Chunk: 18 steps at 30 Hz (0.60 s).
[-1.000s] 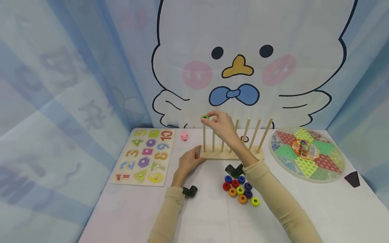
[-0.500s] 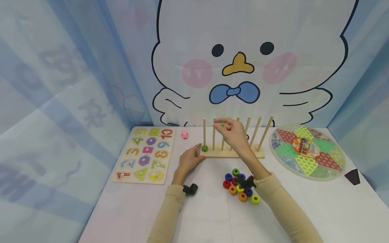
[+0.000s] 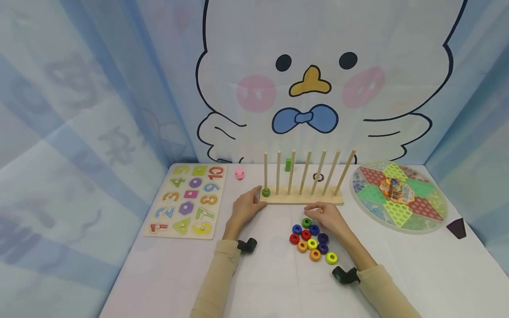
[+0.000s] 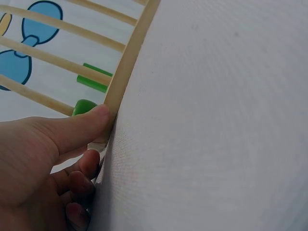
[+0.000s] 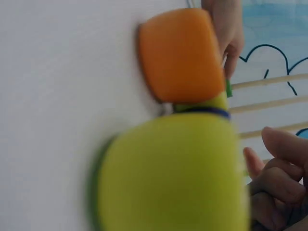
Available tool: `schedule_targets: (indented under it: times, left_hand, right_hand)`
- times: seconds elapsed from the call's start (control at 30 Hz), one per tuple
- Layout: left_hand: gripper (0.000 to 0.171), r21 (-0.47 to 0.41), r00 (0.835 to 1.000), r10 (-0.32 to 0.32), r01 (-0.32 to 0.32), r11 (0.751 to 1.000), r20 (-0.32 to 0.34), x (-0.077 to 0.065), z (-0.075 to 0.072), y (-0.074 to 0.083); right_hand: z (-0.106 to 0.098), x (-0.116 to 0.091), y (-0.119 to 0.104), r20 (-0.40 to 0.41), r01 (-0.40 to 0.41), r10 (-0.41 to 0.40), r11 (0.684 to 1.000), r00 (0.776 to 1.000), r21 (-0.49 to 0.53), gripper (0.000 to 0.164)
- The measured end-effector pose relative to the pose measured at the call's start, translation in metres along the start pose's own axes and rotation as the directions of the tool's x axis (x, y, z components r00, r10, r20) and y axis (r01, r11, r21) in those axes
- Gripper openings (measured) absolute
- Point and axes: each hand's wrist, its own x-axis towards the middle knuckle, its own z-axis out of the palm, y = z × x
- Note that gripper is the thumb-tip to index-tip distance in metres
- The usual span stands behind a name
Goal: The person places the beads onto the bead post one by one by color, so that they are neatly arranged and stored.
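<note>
A wooden peg stand (image 3: 302, 198) with several upright rods stands near the back of the table. One green bead (image 3: 266, 192) sits at the bottom of its leftmost rod. My left hand (image 3: 244, 208) grips the stand's left end; in the left wrist view the thumb (image 4: 86, 126) lies on the base edge and the other fingers bend behind the end. My right hand (image 3: 328, 217) holds nothing, its thumb and index finger apart just above a loose green bead (image 3: 306, 223). That bead tops a cluster of blue, red, orange, purple and yellow beads (image 3: 312, 244).
On the left lies a number-and-shape board (image 3: 187, 201), with a pink pig figure (image 3: 239, 173) beside it. Behind the rods are a green block (image 3: 288, 164) and a dark ring (image 3: 318, 177). A round star-patterned game board (image 3: 399, 196) and a dark piece (image 3: 456, 228) lie right.
The right hand has let go of a green bead, now down on the leftmost rod, and moved back toward the front right to the loose beads. The left hand stays at the stand.
</note>
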Motion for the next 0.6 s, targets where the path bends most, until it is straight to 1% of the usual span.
schedule_targets:
  times: [0.1, 0.23, 0.33, 0.6]
  left_hand:
    - [0.063, 0.002, 1.0, 0.0, 0.0, 1.0, 0.001, 0.0, 0.0, 0.001]
    - [0.063, 0.006, 1.0, -0.003, 0.003, 1.0, -0.002, 0.001, -0.001, 0.002]
    - [0.064, 0.007, 1.0, -0.007, 0.007, 1.0, -0.003, 0.0, -0.002, 0.002]
    - [0.063, 0.004, 1.0, 0.0, 0.0, 1.0, -0.002, 0.0, -0.001, 0.001]
  right_hand:
    - [0.0, -0.004, 0.007, 0.004, 0.01, -0.01, 0.999, 1.0, -0.053, 0.032]
    - [0.001, -0.006, 0.012, 0.026, 0.009, -0.006, 0.991, 1.0, -0.13, 0.036]
    - [0.002, -0.007, 0.014, 0.041, 0.027, -0.021, 0.987, 0.999, -0.158, 0.038]
    - [0.006, -0.008, 0.016, 0.019, 0.037, -0.033, 0.98, 0.999, -0.198, 0.038]
